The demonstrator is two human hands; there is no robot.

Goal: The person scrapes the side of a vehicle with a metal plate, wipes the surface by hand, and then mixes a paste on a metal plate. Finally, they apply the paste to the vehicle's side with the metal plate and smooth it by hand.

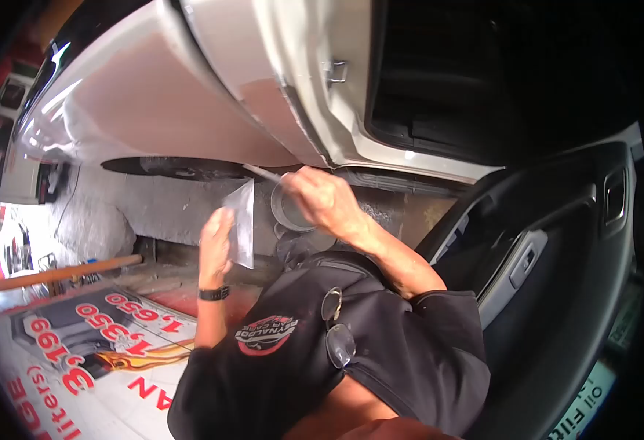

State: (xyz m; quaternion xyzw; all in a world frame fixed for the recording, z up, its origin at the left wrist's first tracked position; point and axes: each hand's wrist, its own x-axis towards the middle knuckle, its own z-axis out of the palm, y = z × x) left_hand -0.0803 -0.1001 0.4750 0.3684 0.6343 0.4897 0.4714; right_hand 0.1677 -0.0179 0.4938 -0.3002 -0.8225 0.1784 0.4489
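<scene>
My left hand grips a flat, pale grey plate by its near edge, with the plate tilted on its side. In my right hand is a thin, narrow spreader-like tool, its tip pointing left above the plate and apart from it. The fingers are closed round the tool's other end, so its exact kind is hidden. Beyond both hands stands the car's side panel, with dull pinkish patches on pale paint. A round bucket sits below my right hand, partly covered by it.
An open car door stands close on my right, beside the dark door opening. The car's tyre is low ahead. An orange pole and a printed banner lie to the left. Another vehicle stands far left.
</scene>
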